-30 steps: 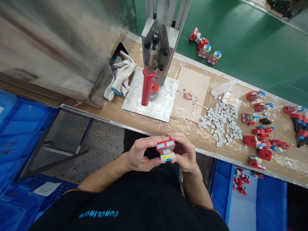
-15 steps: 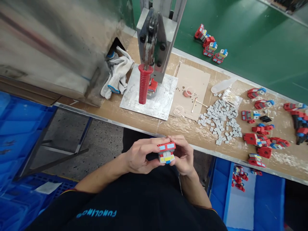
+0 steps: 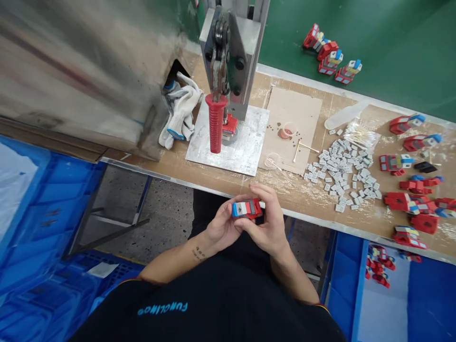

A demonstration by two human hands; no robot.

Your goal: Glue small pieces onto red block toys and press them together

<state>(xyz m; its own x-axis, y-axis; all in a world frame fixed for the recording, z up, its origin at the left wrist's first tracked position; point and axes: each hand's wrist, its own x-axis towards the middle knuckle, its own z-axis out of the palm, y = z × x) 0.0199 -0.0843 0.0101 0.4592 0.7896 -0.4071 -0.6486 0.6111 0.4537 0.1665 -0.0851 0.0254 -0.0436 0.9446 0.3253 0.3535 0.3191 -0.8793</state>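
Head view: the left hand (image 3: 223,229) and right hand (image 3: 269,221) both grasp the toy part (image 3: 246,209) (blue end leftward), near the bench edge (image 3: 228,194).

The toy part (image 3: 246,209) is showing blue, white, grey and red. The handle (image 3: 215,126) is displaying red ribbing, while the black shirt (image 3: 228,289) is bearing light-blue lettering (image 3: 162,308).

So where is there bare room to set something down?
Widest: the green surface, right of its toy cluster. Smaller: the cardboard behind the small cup, and the metal plate's front strip. Crowded: the bench's right side, with grey pieces, swabs and red toys.
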